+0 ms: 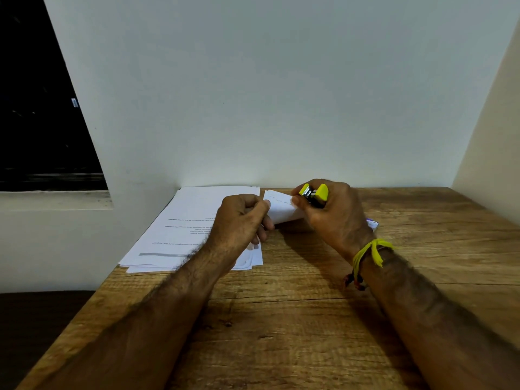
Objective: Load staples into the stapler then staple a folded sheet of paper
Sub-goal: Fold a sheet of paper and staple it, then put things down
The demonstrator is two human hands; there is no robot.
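A small folded sheet of white paper [280, 206] is held above the wooden table [295, 319], between both hands. My left hand [239, 218] pinches its left edge with thumb and curled fingers. My right hand [329, 212] grips a yellow stapler [315, 194] with a metal nose, and its thumb presses the paper's right edge. The stapler's nose sits at the paper's upper right corner. Most of the stapler's body is hidden inside my right hand.
A stack of printed white sheets [185, 229] lies at the table's far left, against the white wall. A small white and purple object [372, 223] peeks out behind my right wrist. A dark window [42, 122] is at the left.
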